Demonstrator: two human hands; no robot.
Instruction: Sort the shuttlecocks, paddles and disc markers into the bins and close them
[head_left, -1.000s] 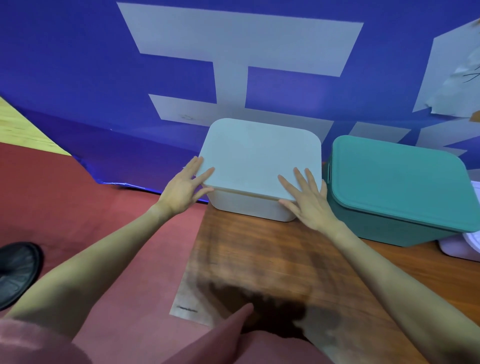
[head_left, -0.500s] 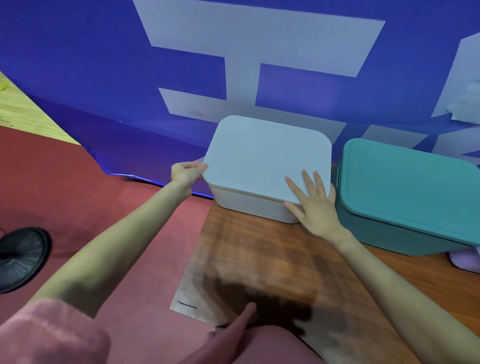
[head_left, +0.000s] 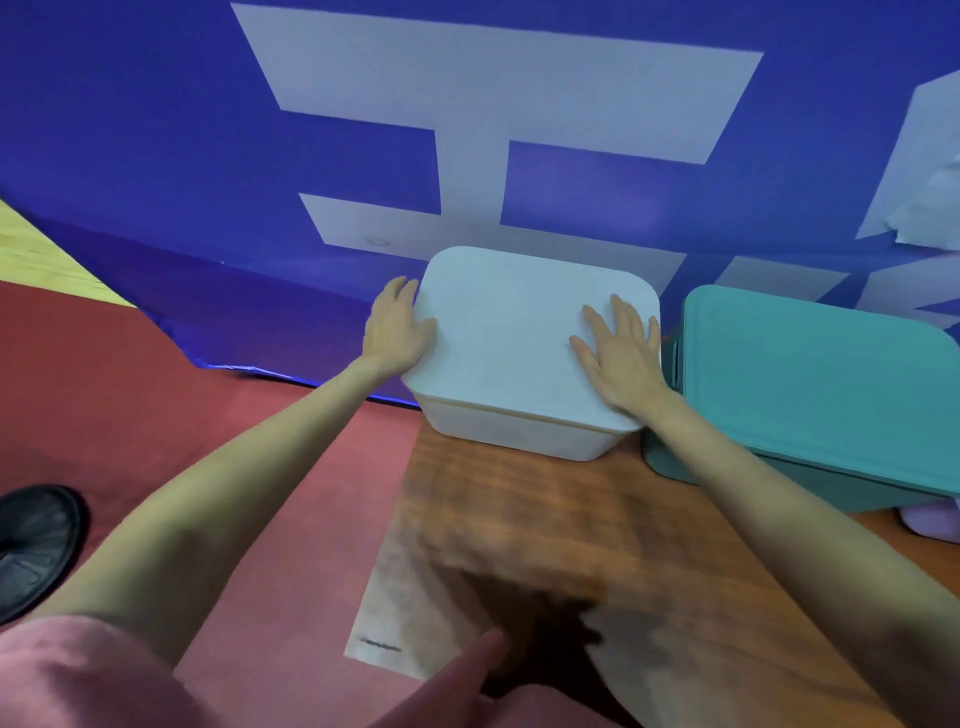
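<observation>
A white bin (head_left: 519, 431) with its white lid (head_left: 519, 322) on stands at the far left end of the wooden table (head_left: 545, 519). My left hand (head_left: 397, 330) lies flat against the lid's left edge, fingers spread. My right hand (head_left: 618, 353) rests palm down on the lid's right part, fingers apart. To the right stands a teal bin (head_left: 675, 462) with its teal lid (head_left: 810, 379) on. No shuttlecocks, paddles or disc markers show.
A blue banner (head_left: 156, 156) with white shapes hangs right behind the bins. Red floor (head_left: 156, 405) lies left of the table, with a black round base (head_left: 31, 545) at the far left. A pale lilac object (head_left: 930, 519) peeks out under the teal bin's right side.
My left hand has gone from gripping the lid's left corner to lying flat along its left edge. My right hand slid further up onto the lid.
</observation>
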